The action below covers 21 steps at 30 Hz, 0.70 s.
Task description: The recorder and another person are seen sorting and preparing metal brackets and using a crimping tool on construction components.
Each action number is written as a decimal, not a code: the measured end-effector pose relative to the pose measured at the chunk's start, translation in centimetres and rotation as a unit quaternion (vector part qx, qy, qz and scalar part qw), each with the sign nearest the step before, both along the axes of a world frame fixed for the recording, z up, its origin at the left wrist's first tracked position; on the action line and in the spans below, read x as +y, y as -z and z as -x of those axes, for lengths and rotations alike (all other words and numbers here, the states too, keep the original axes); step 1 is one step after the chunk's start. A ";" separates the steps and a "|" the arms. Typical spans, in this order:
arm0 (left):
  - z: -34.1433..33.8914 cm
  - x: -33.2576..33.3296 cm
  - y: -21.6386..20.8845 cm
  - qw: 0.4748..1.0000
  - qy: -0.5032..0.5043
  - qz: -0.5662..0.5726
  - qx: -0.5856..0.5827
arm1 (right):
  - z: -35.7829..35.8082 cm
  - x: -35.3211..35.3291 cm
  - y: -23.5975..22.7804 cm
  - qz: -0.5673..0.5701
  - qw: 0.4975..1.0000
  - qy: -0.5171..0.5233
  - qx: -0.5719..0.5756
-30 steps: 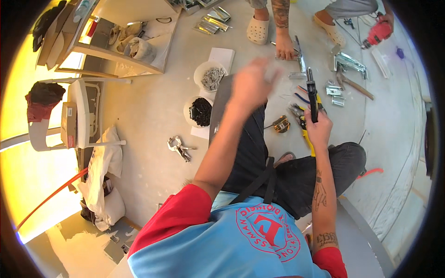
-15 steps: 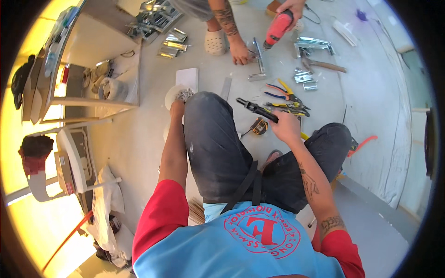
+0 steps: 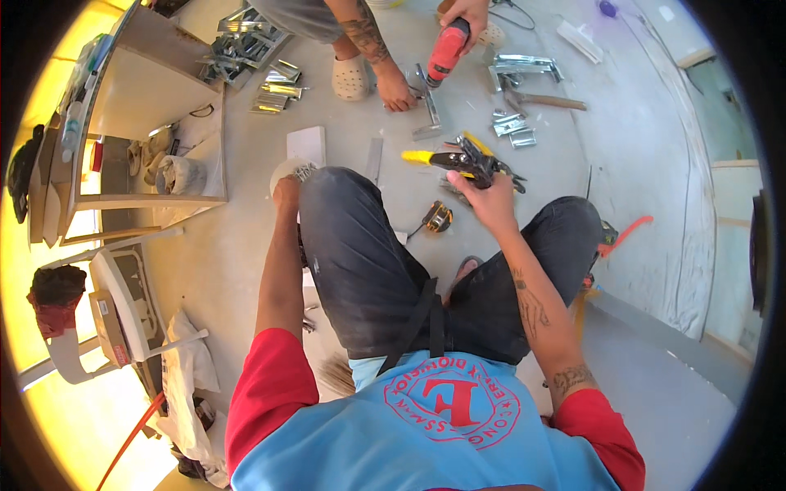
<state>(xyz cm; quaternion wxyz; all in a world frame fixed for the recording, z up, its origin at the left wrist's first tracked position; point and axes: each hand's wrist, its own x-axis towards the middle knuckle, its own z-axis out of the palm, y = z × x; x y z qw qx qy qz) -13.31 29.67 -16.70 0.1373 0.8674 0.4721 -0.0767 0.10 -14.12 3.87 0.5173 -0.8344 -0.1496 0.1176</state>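
Note:
My right hand is closed round a black-and-yellow plier-like tool, a yellow handle end pointing left. Its exact kind is unclear, and other tools overlap behind it. Past my left knee, my left hand reaches to a round white container with small silvery metal pieces; its fingers are mostly hidden. Across from me, another person's hand steadies a metal channel piece. That person's other hand holds a red power drill above it.
Yellow-handled pliers lie behind my right hand, a tape measure nearer me. A hammer and bent metal pieces lie far right. A white box, metal ruler and stacked metal pieces are left, beside a wooden cabinet.
The tool in my right hand has turned, and a yellow handle end now shows at its left. My left hand stays at the container. The whole scene has shifted left in view.

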 end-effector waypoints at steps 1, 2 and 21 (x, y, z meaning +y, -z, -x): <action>-0.4 -1.2 -1.6 0.999 0.041 0.014 0.005 | 0.0 -0.5 0.2 0.007 1.000 0.030 0.005; 0.0 -0.8 -2.6 0.999 0.040 0.009 0.006 | -0.5 -0.9 1.2 0.020 0.999 0.025 -0.026; -12.9 -22.4 -27.2 0.816 0.266 0.178 -0.482 | -0.6 -1.4 2.3 -0.295 0.945 0.023 0.140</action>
